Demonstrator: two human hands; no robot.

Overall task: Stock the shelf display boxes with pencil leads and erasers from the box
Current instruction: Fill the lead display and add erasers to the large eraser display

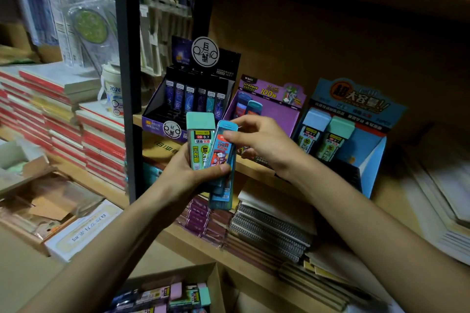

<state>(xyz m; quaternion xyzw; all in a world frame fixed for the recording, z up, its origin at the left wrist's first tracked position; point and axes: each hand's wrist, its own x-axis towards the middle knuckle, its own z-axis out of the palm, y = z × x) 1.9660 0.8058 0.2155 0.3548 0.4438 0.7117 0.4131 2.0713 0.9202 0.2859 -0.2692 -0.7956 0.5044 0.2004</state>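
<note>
Sorting step, in front of shelf: left hand (193, 173) fingers curled round mint case (199, 140) and others; right hand (256, 142) fingers pinched blue case (220, 151) top. Next likely: pull it free, slot upright into purple display box (284, 119).

Hands: 2, left hand (188, 173) and right hand (262, 145).
Display boxes: 3, namely black display box (155, 107), purple display box (279, 119) and blue display box (376, 160).
Lead cases standing in the black display box: 6 (193, 99).
Lead cases in the purple display box: 2 (250, 108).
Lead cases in the blue display box: 2 (328, 137).
Mint-capped lead case (199, 134) in the hands: 1.
Blue lead case (221, 147) in the hands: at least 1; those behind it cannot be counted.
Cardboard box (216, 284): 1; its contents are too blurred to count.
</note>
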